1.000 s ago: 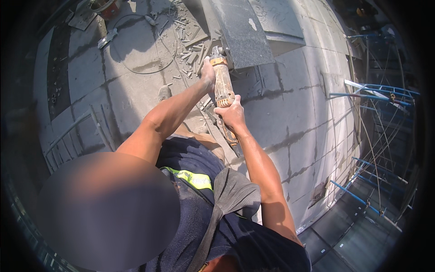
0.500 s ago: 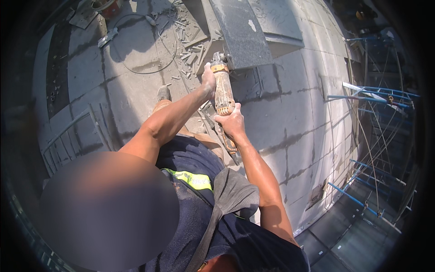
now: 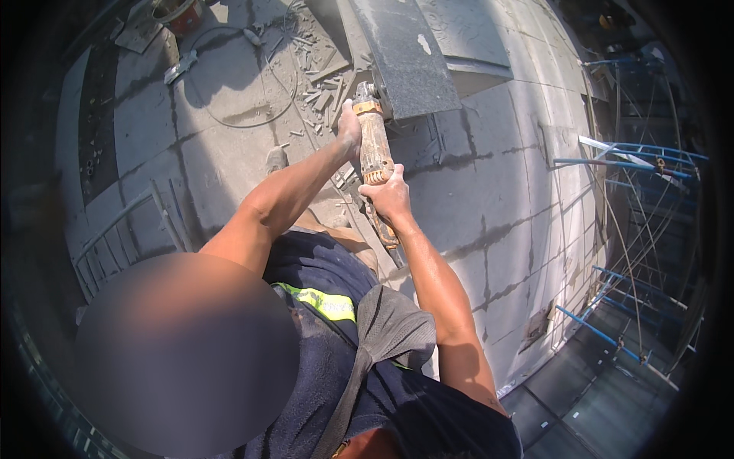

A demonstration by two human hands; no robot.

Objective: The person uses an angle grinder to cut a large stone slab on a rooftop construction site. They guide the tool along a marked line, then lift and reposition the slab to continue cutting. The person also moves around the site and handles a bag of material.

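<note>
A dust-caked angle grinder (image 3: 374, 141) with a yellow-orange collar is held out in front of me. My left hand (image 3: 349, 126) is closed around the left side of its front end, close to the head. My right hand (image 3: 391, 196) grips its rear, where the body meets the back handle. The grinder's head lies against the left edge of a dark grey stone slab (image 3: 417, 65), near the slab's closest corner. Its disc is mostly hidden, so I cannot tell how deep it sits at the edge.
Broken stone strips (image 3: 325, 96) litter the floor left of the slab. A cable (image 3: 229, 122) loops across the paving, and a reddish bucket (image 3: 177, 15) stands at the far left. Metal railing (image 3: 126, 229) is at the left; blue scaffold frames (image 3: 627, 161) rise at the right.
The grinder and both hands have shifted slightly away from me along the slab's left edge. Both hands keep their hold.
</note>
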